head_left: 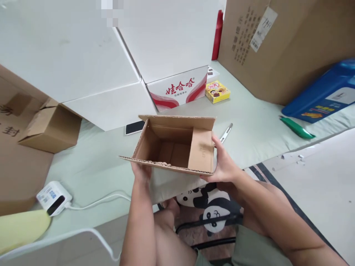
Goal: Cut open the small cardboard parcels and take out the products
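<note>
Table (249,136), pale green cover, spanning the frame from left to right.
Large carton (302,44), brown, printed, white label; upper right.
Open cardboard box (203,151), mouth toward the camera, a flap along its far edge and another along its near edge, a panel across its right end; centre of the frame, between the two hands.
Blue container (318,92), lying tilted; right edge.
Small carton (59,129), brown; left, against a larger brown sheet (22,162).
Printed panel (177,90), white with red characters and bands; upper centre.
Right hand (224,160), clasping the right end of the open cardboard box, thumb on the side wall, other fingers at the lower edge.
Left hand (141,171), under the box's near left edge; fingers hidden, their grip cannot be told.
White device (54,197), cable attached; lower left.
Yellow packet (217,92), beside the printed panel.
Green-handled item (298,127), below the blue container.
Phone-like slab (134,128), dark face, partly behind the box.
Silver cutter (226,133), just beyond the right hand.
</note>
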A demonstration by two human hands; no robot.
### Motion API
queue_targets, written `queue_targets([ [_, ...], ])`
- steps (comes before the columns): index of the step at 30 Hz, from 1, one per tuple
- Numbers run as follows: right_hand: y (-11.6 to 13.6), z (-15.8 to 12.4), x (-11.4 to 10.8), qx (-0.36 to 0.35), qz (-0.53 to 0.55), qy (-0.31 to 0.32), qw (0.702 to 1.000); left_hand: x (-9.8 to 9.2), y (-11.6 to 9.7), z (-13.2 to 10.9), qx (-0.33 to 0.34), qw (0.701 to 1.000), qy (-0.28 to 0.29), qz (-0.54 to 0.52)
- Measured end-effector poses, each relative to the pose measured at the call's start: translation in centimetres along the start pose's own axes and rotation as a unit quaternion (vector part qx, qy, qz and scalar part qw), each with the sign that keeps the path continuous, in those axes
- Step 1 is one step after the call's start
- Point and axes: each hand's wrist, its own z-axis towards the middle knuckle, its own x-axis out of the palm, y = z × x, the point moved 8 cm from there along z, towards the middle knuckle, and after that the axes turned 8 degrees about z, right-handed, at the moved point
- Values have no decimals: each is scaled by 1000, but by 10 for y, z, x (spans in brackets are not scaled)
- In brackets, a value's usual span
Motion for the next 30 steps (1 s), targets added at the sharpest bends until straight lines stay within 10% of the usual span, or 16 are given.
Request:
queue_targets([
  [8,-11,-35,-133,55,-206,-335,918,23,15,13,-40,997,-17,60],
  [13,-40,-33,-187,192,-264,-377,867,42,22,17,-36,996,-12,78],
  [30,-97,46,-188,372,-275,-312,830,36,15,16,-47,997,-36,40],
])
